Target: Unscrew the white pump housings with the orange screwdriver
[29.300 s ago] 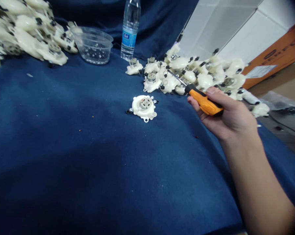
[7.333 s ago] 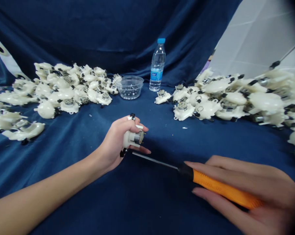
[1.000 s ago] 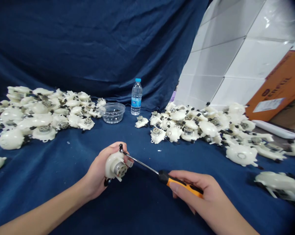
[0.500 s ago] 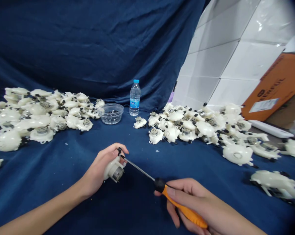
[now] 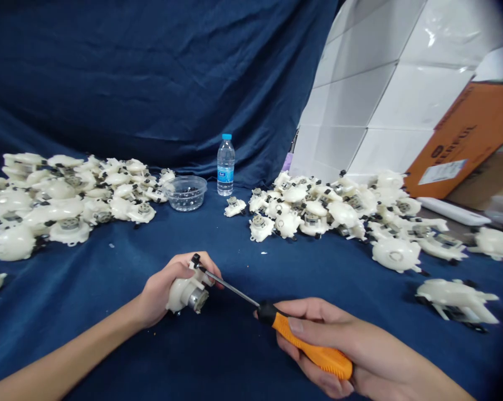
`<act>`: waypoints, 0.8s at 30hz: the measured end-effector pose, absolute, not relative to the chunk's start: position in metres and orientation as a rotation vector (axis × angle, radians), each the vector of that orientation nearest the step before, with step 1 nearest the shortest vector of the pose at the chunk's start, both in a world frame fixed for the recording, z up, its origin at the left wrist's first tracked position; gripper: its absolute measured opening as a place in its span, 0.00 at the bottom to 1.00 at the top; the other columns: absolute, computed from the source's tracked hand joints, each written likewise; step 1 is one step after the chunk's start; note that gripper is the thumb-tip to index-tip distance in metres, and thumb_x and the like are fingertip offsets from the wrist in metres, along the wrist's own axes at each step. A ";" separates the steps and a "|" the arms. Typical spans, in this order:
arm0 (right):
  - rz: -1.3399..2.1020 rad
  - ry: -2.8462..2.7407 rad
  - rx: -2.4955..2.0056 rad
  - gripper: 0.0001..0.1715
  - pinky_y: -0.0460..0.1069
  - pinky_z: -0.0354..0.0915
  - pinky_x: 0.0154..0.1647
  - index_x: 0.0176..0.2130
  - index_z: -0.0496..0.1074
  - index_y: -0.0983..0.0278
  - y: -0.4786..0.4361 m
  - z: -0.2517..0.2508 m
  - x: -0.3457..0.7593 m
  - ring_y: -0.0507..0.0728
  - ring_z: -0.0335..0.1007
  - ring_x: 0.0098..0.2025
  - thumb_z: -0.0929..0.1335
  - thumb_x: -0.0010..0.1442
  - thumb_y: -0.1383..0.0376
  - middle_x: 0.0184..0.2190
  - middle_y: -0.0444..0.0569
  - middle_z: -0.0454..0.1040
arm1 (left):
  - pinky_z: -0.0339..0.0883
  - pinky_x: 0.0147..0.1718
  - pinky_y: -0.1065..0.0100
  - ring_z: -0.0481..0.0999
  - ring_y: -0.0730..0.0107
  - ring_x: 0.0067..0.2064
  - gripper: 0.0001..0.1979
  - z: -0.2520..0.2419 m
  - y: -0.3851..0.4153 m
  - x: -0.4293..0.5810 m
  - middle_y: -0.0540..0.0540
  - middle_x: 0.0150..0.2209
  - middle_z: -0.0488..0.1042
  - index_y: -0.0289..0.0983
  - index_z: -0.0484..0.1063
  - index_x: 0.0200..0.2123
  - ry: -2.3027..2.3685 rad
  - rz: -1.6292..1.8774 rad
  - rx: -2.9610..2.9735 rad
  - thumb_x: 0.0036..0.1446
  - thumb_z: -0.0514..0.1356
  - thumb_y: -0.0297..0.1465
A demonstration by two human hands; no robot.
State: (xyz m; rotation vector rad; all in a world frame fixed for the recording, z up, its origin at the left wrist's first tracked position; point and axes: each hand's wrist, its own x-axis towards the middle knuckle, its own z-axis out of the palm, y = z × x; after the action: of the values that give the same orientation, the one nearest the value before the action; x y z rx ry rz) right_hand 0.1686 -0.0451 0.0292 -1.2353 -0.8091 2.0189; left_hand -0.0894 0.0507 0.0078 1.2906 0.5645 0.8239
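Note:
My left hand [image 5: 161,289] is closed around a cream plastic motor housing [image 5: 179,295], whose silver motor end faces me, above the blue cloth. A small black part [image 5: 195,260] stands at the top of this housing. In my right hand [image 5: 318,328] is an orange-handled screwdriver [image 5: 307,348] with a black collar. Its metal shaft slants up and left, and the tip meets the housing close to the black part. Whether a screw sits under the tip I cannot tell. The fingertips of my left hand are partly hidden behind the housing.
Heaps of similar cream housings lie at left [image 5: 54,211] and right [image 5: 313,206]. Between them stand a clear plastic tub [image 5: 187,203] with small dark pieces in it and a water bottle [image 5: 225,167]. White boxes [image 5: 401,100] and an orange carton [image 5: 464,133] stand behind at right.
The housing has turned slightly in my left hand, so its motor shows more to the right. The screwdriver has shifted a little left and up with its tip. The camera view has moved slightly.

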 end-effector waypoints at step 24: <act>0.983 -1.841 -1.467 0.14 0.45 0.53 0.21 0.27 0.74 0.63 -0.054 0.033 0.160 0.49 0.56 0.19 0.66 0.61 0.60 0.19 0.41 0.65 | 0.67 0.25 0.73 0.75 0.65 0.30 0.18 0.000 0.049 -0.090 0.44 0.25 0.75 0.35 0.75 0.33 0.682 0.805 1.289 0.63 0.51 0.41</act>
State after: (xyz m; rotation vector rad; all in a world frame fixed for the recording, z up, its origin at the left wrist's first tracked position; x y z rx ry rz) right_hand 0.1600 -0.0538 0.0328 -1.4673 -1.8411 0.9834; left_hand -0.0901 0.0492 -0.0004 1.2891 0.6823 0.8046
